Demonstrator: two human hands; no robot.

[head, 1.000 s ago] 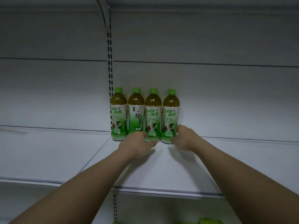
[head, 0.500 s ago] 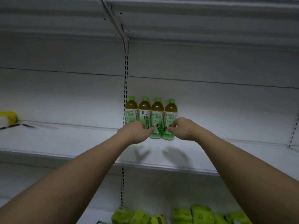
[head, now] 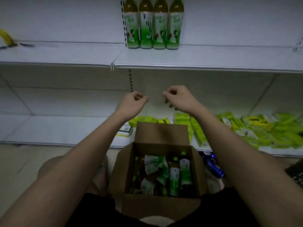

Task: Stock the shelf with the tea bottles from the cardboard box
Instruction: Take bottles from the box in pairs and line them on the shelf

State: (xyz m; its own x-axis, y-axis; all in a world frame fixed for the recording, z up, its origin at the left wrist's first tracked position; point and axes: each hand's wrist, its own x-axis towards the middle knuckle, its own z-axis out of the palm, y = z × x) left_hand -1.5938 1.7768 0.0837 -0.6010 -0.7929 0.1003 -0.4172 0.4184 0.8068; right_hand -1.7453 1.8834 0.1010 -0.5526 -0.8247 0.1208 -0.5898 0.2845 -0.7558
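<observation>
Several green-labelled tea bottles stand in a row at the back of the white upper shelf. Below me sits an open cardboard box with more tea bottles lying and standing inside. My left hand and my right hand hang in the air between the shelf and the box, above the box's raised back flap. Both have loosely curled fingers and hold nothing.
Yellow-green packets are heaped on the lower shelf to the right and behind the box. A yellow object lies at the upper shelf's far left. A blue item rests on the floor right of the box. My knee is left of it.
Both hands have let go of the bottles on the shelf and dropped back toward me. The view has tilted down, bringing the cardboard box into sight.
</observation>
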